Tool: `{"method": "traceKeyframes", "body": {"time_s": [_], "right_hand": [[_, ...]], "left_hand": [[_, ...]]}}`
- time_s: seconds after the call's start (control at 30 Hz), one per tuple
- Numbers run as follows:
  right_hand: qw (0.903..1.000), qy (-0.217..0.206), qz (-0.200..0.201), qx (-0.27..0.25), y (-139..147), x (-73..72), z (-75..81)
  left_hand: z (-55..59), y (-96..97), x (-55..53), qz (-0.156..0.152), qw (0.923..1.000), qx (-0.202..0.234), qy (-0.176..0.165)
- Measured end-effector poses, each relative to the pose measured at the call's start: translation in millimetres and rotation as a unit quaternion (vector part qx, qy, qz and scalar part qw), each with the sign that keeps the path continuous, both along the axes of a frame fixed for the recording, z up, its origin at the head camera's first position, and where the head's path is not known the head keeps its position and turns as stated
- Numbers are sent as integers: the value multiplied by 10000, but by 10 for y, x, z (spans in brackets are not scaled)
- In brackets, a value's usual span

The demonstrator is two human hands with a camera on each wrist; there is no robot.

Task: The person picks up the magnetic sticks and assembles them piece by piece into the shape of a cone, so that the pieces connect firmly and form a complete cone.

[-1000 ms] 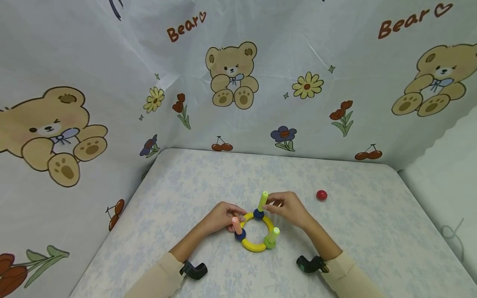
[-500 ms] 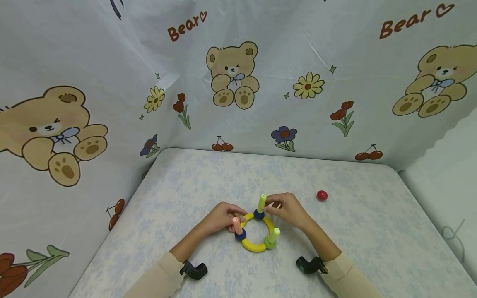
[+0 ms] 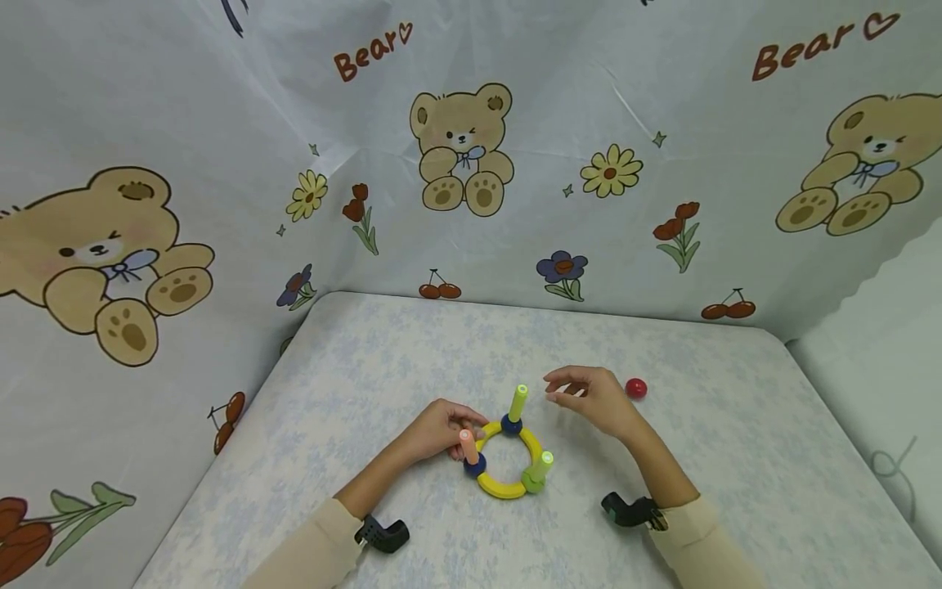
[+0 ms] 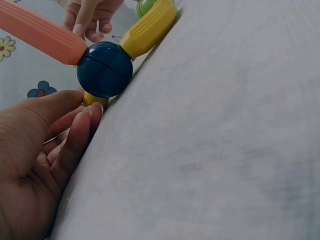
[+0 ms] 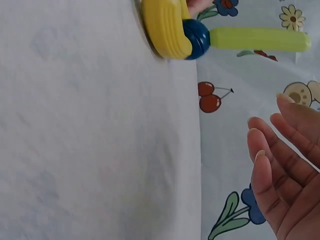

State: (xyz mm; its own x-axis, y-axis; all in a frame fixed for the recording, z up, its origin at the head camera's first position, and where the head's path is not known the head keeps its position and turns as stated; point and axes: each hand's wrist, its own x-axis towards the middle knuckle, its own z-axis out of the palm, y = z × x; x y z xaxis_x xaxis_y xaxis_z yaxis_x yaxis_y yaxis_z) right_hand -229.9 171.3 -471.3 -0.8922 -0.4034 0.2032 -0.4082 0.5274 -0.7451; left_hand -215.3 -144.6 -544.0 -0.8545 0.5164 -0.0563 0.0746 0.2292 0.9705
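A ring of yellow curved magnetic sticks, joined by two dark blue balls and a green ball, lies on the table. An orange stick and two yellow-green sticks stand up from the balls. My left hand pinches the ring's far-left curved stick, its thumb and fingertips meeting just behind a blue ball in the left wrist view. Apart from the ring, my right hand hovers right of the far upright stick, fingers loosely bent with nothing between them.
A red ball lies on the table, just beyond my right hand. A cloth printed with bears hangs behind and to the left. On the right side is a thin pale cord.
My right hand has let go of the far yellow-green stick and moved right and away. That stick first straightened a little and now stands by itself. My left hand stays put.
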Motion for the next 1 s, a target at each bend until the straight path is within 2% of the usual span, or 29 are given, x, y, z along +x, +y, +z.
{"method": "traceKeyframes", "body": {"time_s": [0.33,0.47,0.6,0.83,1.0], "right_hand": [[9942,225,-1054,46,512,-137,50],[9902,41,-1397,-86,720,-177,36],[9850,20,-1725,53,886,-217,-11],[9799,192,-1956,331,1086,-264,-123],[9787,3,-1973,564,1193,-268,-177]], "left_hand": [[-21,1,-5,10,10000,-28,-19],[-9,2,-3,20,10000,-13,-34],[-1,-2,-6,22,10000,-9,-67],[19,-2,2,-3,10000,8,-93],[33,4,10,-1,9999,3,-114]]}}
